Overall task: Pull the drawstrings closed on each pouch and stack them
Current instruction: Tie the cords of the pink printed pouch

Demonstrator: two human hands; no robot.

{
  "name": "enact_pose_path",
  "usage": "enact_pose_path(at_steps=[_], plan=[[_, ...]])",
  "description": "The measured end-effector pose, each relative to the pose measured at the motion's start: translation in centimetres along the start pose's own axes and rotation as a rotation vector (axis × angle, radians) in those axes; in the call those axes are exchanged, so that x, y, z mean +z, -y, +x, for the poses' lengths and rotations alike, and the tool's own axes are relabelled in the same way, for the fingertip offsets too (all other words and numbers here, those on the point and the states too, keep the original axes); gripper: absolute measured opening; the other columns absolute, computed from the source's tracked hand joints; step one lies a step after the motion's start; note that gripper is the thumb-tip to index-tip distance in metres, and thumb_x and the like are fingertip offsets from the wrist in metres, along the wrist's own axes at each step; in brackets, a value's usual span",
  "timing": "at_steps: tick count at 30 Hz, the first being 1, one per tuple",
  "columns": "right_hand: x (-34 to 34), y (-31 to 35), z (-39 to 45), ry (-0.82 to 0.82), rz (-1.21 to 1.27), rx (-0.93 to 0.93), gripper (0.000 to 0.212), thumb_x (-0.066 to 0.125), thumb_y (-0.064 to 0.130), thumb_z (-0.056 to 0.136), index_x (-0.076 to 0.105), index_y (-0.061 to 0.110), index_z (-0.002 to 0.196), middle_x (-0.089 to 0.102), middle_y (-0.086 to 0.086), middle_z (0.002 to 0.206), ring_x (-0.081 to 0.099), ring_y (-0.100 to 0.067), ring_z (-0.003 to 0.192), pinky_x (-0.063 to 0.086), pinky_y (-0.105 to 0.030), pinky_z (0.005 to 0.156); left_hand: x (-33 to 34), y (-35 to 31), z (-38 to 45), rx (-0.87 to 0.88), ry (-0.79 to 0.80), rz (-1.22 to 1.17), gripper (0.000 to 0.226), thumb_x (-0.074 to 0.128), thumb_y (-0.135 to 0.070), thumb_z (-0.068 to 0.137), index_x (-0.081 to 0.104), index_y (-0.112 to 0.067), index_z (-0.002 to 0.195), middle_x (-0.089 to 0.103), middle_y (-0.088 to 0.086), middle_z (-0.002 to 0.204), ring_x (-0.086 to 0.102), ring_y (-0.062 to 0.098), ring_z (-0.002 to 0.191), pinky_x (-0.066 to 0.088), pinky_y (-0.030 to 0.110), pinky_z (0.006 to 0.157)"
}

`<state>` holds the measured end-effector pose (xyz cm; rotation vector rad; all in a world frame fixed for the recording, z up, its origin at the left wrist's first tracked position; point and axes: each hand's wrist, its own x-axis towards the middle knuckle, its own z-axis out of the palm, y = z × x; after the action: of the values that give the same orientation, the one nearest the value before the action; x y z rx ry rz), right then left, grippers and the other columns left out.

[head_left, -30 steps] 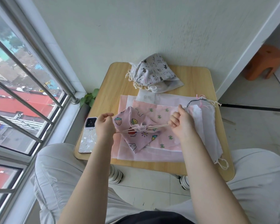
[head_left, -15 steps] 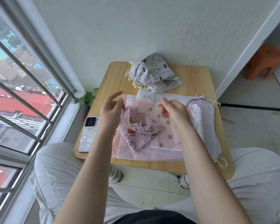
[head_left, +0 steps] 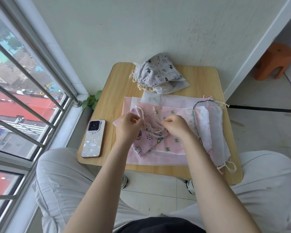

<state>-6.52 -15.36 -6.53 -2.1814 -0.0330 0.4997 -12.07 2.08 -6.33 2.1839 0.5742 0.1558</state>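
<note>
A small pink cartoon-print pouch [head_left: 145,143] lies cinched on a pile of flat pink and white pouches [head_left: 173,145] at the middle of the small wooden table [head_left: 118,81]. My left hand [head_left: 127,127] and my right hand [head_left: 175,126] sit over its gathered mouth, fingers curled on the cream drawstrings [head_left: 151,129], whose knotted ends trail away from me. A stack of closed pouches, topped by a grey cat-print pouch [head_left: 160,71], rests at the table's far edge. More white pouches [head_left: 213,132] lie along the right side.
A phone [head_left: 93,138] in a pale case lies near the table's left edge. A window with metal bars runs along the left. The wall stands just behind the table. An orange stool [head_left: 274,63] stands on the floor at far right. My knees flank the table.
One second ago both hands pulled the strings apart sideways. They then let go and opened above the pouch. Now both have come down onto the gathered mouth and hold the strings again.
</note>
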Motion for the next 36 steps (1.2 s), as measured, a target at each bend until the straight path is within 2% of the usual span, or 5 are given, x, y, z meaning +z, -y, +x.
enact_pose_path(at_steps=[11, 18, 24, 32, 36], plan=[[1.2, 0.3, -0.2, 0.076, -0.406, 0.141, 0.041, 0.063, 0.048, 0.083, 0.049, 0.015, 0.063, 0.055, -0.001, 0.060, 0.055, -0.020, 0.056, 0.038, -0.024, 0.051, 1.0, 0.8, -0.3, -0.062, 0.042, 0.282, 0.028, 0.071, -0.029, 0.079, 0.055, -0.010, 0.067, 0.049, -0.004, 0.057, 0.047, 0.018, 0.060, 0.025, 0.024, 0.045], [2.8, 0.9, -0.3, 0.139, -0.378, 0.135, 0.015, 0.051, 0.017, 0.087, 0.060, 0.006, 0.081, 0.063, -0.007, 0.050, 0.055, -0.018, 0.032, 0.047, -0.022, 0.042, 0.9, 0.4, -0.2, -0.189, 0.062, 0.241, 0.024, 0.068, -0.027, 0.077, 0.058, -0.010, 0.063, 0.053, 0.002, 0.056, 0.047, 0.020, 0.056, 0.028, 0.025, 0.044], [2.5, 0.8, -0.2, 0.151, -0.236, 0.053, 0.021, 0.048, 0.011, 0.092, 0.056, 0.006, 0.074, 0.071, -0.011, 0.067, 0.064, -0.023, 0.047, 0.054, -0.035, 0.052, 0.3, 0.3, 0.2, -0.222, 0.186, 0.284, 0.035, 0.065, -0.019, 0.080, 0.046, -0.016, 0.051, 0.044, 0.000, 0.049, 0.040, 0.018, 0.048, 0.025, 0.023, 0.043], [2.8, 0.6, 0.3, 0.107, -0.238, 0.020, 0.031, 0.057, 0.029, 0.092, 0.060, 0.008, 0.069, 0.071, -0.016, 0.068, 0.061, -0.025, 0.047, 0.048, -0.030, 0.050, 0.2, -1.6, -0.5, 0.255, 0.155, 0.063, 0.040, 0.062, -0.026, 0.093, 0.061, 0.001, 0.063, 0.053, 0.012, 0.057, 0.039, 0.015, 0.050, 0.029, 0.028, 0.051], [2.3, 0.7, 0.1, 0.070, -0.238, -0.005, 0.035, 0.051, 0.028, 0.096, 0.065, 0.007, 0.072, 0.072, -0.015, 0.069, 0.060, -0.020, 0.044, 0.047, -0.026, 0.050, 0.9, -1.6, -0.6, 0.242, 0.263, 0.007, 0.034, 0.062, -0.027, 0.094, 0.068, -0.007, 0.066, 0.058, 0.001, 0.054, 0.048, 0.015, 0.051, 0.037, 0.031, 0.054]])
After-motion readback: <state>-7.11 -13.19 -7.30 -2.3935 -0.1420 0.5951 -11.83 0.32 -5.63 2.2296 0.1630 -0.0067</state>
